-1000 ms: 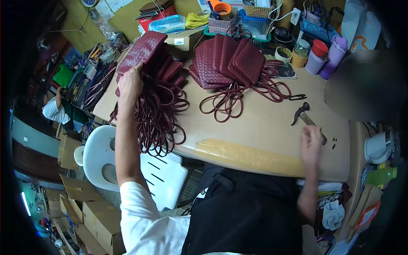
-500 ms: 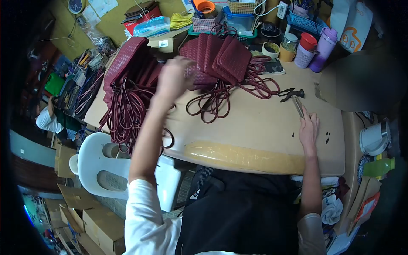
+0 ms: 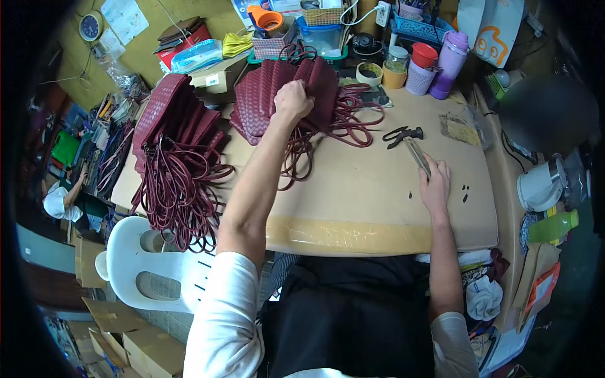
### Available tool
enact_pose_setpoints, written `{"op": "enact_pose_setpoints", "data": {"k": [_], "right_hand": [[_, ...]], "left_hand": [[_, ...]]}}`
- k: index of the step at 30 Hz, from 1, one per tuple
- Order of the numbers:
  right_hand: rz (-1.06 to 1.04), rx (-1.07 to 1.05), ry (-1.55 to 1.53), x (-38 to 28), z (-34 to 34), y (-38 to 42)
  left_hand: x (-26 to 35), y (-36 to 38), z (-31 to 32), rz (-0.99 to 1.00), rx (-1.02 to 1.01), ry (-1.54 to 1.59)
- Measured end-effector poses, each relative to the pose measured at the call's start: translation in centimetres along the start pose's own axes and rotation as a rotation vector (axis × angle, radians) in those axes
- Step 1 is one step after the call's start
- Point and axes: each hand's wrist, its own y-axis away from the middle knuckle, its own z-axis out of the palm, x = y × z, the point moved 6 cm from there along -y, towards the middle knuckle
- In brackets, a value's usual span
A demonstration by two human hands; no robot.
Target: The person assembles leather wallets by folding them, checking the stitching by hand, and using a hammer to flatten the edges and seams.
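My left hand (image 3: 293,99) is closed at the upper part of a burgundy woven bag (image 3: 253,110), one of several standing bunched together at the back of the table. Its fingertips are partly hidden from me. Thin burgundy straps (image 3: 356,126) trail in loops from that bunch. My right hand (image 3: 435,183) is wrapped round the lower handle of a hammer (image 3: 414,151), whose black head rests on the tabletop. A second stack of burgundy bags (image 3: 165,113) lies at the left, with a thick tangle of cords (image 3: 179,183) hanging over the table's edge.
Small black pieces (image 3: 466,194) lie right of my right hand. Along the back stand a tape roll (image 3: 369,74), a glass jar (image 3: 396,60), a purple bottle (image 3: 450,63) and baskets. A white chair (image 3: 126,264) is at left. Another person (image 3: 60,201) works at far left.
My left hand has moved right, from between the two stacks onto the right-hand bags. My right hand keeps hold of the hammer. The whole view has shifted slightly.
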Motion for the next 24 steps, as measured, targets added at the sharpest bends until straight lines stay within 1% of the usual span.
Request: {"op": "enact_pose_setpoints", "data": {"k": [1,3,4,5,6,7,8,9,10,11,12,13,14,15,17,19,21,22,23,24], "right_hand": [[0.002,0.005,0.001,0.0,-0.1,0.0],[0.068,0.151,-0.14,0.5,-0.9,0.2],[0.076,0.151,-0.138,0.8,-1.1,0.4],[0.054,0.267,-0.102,0.9,-2.1,0.7],[0.031,0.385,-0.065,0.9,-3.0,1.0],[0.035,0.384,-0.061,1.0,-3.3,1.3],[0.065,0.432,-0.184,1.3,-3.7,1.9],[0.095,0.48,-0.307,1.5,-4.3,2.6],[0.306,0.307,-0.472,1.2,-4.0,3.4],[0.312,0.31,-0.465,0.0,-4.7,4.2],[0.282,0.107,-0.522,-1.7,-4.1,4.8],[0.254,-0.095,-0.58,-3.4,-3.1,5.5],[0.159,-0.115,-0.474,-5.0,-2.9,6.1],[0.063,-0.137,-0.366,-6.6,-2.7,6.5],[0.07,-0.133,-0.314,-7.8,-2.2,6.2],[0.066,-0.134,-0.26,-8.0,-1.7,5.3],[0.063,-0.331,-0.302,-8.0,0.5,4.6],[0.014,-0.275,-0.311,-8.0,0.7,4.5],[0.013,-0.273,-0.31,-7.9,1.2,4.5],[0.163,-0.288,-0.601,-7.2,1.8,4.7]], "left_hand": [[0.9,0.6,-1.2,0.082,0.099,0.08],[4.8,4.1,-6.5,0.273,0.282,0.202],[6.4,6.5,-8.2,0.396,0.298,0.211],[7.5,9.3,-9.2,0.517,0.313,0.221],[8.3,12.6,-9.2,0.64,0.3,0.169],[9.0,16.2,-9.2,0.762,0.288,0.117],[9.4,19.6,-8.3,0.856,0.124,0.141],[9.6,23.5,-6.7,0.862,-0.073,0.11],[9.5,26.6,-5.5,0.847,-0.285,0.132],[9.4,28.7,-4.2,0.829,-0.5,0.156],[9.1,29.2,-3.9,0.836,-0.508,0.167],[7.8,28.7,-4.2,0.644,-0.471,0.407],[6.3,28.2,-4.3,0.446,-0.43,0.636],[4.8,27.8,-4.1,0.222,-0.342,0.589],[2.6,27.0,-3.3,0.075,-0.292,0.162],[2.3,26.8,-2.0,0.072,-0.294,0.189],[2.2,26.7,-1.3,0.068,-0.29,0.208],[2.1,26.7,-1.1,0.068,-0.282,0.217],[2.0,26.6,-1.1,0.066,-0.274,0.224],[1.8,26.7,-1.0,0.062,-0.273,0.223]]}}
